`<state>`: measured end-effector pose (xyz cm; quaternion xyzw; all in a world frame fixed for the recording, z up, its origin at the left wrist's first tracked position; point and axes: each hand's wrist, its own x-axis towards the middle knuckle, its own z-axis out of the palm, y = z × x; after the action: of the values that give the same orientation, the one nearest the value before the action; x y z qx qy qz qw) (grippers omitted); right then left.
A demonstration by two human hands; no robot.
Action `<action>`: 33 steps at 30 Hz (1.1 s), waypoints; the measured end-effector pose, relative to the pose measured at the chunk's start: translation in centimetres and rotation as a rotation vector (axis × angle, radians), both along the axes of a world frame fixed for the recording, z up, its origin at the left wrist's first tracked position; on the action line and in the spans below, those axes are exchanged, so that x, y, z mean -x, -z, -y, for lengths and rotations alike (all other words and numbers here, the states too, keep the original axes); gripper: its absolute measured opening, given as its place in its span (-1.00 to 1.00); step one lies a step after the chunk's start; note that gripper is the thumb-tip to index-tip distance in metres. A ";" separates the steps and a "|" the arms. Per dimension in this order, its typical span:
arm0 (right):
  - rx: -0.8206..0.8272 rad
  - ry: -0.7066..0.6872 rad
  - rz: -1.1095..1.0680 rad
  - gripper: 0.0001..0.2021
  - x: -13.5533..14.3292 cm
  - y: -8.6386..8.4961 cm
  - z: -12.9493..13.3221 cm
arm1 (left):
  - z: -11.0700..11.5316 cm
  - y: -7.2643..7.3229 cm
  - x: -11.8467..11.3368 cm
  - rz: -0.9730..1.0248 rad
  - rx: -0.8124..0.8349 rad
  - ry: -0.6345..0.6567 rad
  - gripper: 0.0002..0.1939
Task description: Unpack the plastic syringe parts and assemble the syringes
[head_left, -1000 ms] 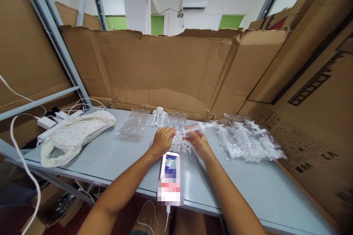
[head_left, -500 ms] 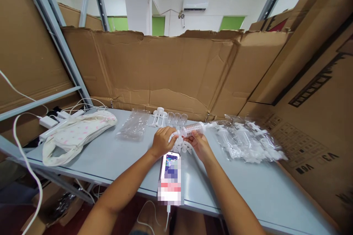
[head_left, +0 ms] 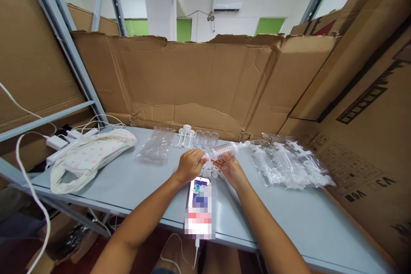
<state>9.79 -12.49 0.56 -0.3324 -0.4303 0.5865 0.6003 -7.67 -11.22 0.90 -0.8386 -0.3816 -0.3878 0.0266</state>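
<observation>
A large clear plastic syringe [head_left: 222, 150] with markings on its barrel and a white handle at its right end is held tilted above the table. My right hand [head_left: 231, 171] is closed around the lower side of its barrel, thumb on top. My left hand [head_left: 190, 166] is closed at the white left end of the syringe, fingers curled so that the very tip is mostly hidden. Under both hands lies a small pile of white plastic pieces [head_left: 212, 170], partly covered by the fingers. A phone [head_left: 199, 209] with a lit screen lies just in front of the pile.
At the back stand white plunger parts [head_left: 185, 136] and clear cups [head_left: 206, 138]. A flat clear bag [head_left: 156, 145] lies left of them, a patterned cloth pouch [head_left: 93, 158] farther left. Bagged syringes [head_left: 285, 162] lie right. Cardboard [head_left: 192, 77] walls the table; a cable [head_left: 197, 250] hangs from the phone.
My left fingers have shifted and curled more at the syringe's left end. The syringe has tilted slightly, its handle end a little higher. Nothing else on the table has moved.
</observation>
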 end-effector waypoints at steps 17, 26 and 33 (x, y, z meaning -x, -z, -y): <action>-0.006 0.037 -0.052 -0.70 0.3 1.0 -0.3 | 0.2 0.5 -0.5 -0.051 -0.117 -0.051 -0.60; 0.074 0.050 -0.163 -0.74 1.2 0.7 0.2 | 0.2 1.3 -1.0 -0.148 -0.055 -0.079 -0.58; -0.004 0.049 -0.144 -0.76 1.1 0.7 0.2 | 0.6 0.1 -0.6 0.024 0.358 0.073 -0.64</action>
<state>8.65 -12.69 -0.10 -0.2987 -0.3790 0.5930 0.6446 -7.07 -11.80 0.75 -0.8385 -0.4143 -0.3242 -0.1417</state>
